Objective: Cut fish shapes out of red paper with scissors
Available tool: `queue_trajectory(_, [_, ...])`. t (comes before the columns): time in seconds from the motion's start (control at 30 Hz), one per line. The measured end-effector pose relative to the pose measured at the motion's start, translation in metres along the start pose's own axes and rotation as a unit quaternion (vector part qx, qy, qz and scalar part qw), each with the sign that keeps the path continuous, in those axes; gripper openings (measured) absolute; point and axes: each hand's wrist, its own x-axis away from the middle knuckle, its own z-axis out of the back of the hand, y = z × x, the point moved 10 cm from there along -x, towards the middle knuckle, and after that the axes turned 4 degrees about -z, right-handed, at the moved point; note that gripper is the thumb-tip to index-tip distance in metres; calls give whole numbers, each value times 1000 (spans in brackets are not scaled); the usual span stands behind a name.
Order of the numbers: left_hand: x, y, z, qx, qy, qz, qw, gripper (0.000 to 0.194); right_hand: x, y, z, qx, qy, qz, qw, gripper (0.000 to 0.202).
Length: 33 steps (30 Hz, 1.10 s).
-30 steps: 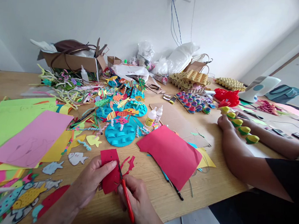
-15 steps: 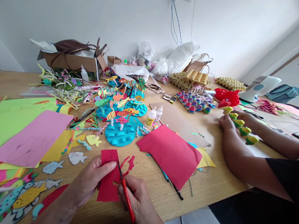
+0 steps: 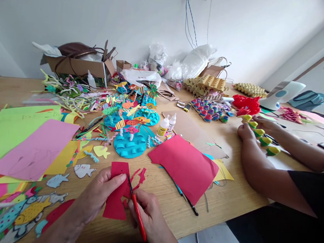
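Observation:
Pinched between the thumb and fingers of my left hand is a strip of red paper, held just over the table's near edge. My right hand grips red-handled scissors, whose dark blades lie along the strip's right edge near my left thumb. Thin red paper scraps lie just beyond the blades. A larger red sheet rests to the right, on top of a yellow sheet and a dark pen. Left of my left hand are a white paper fish and a pale blue fish.
Round blue bases with paper fish stand ahead, beside glue bottles. Coloured sheets cover the left side. At right, another person's hands hold a yellow-green egg-carton strip. Painted egg cups sit farther back.
The red strip has tilted slightly, its lower end shifting left, and a notch shows at its right edge near the scissors. My hands have barely moved.

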Motion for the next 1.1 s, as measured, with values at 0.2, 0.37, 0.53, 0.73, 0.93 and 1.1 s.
queue_trajectory(0.2, [1,-1,0,0,3,1,1000,17,0,0,1,-3,3,0,1000,41])
queue_trajectory(0.37, [1,-1,-2,5,-7,5,1000,16,1,-2,2,6,5,10,1000,38])
queue_trajectory(0.53, [2,-1,-3,9,-7,11,1000,16,1,-1,3,21,17,14,1000,35])
queue_trajectory(0.73, [1,-3,2,2,0,5,1000,18,-1,-1,4,25,22,15,999,36])
queue_trajectory(0.93, [2,-7,3,8,10,11,1000,24,0,0,3,13,21,11,1000,34])
queue_trajectory(1.1, [2,-8,1,14,8,21,1000,24,0,-2,3,9,16,14,1000,33])
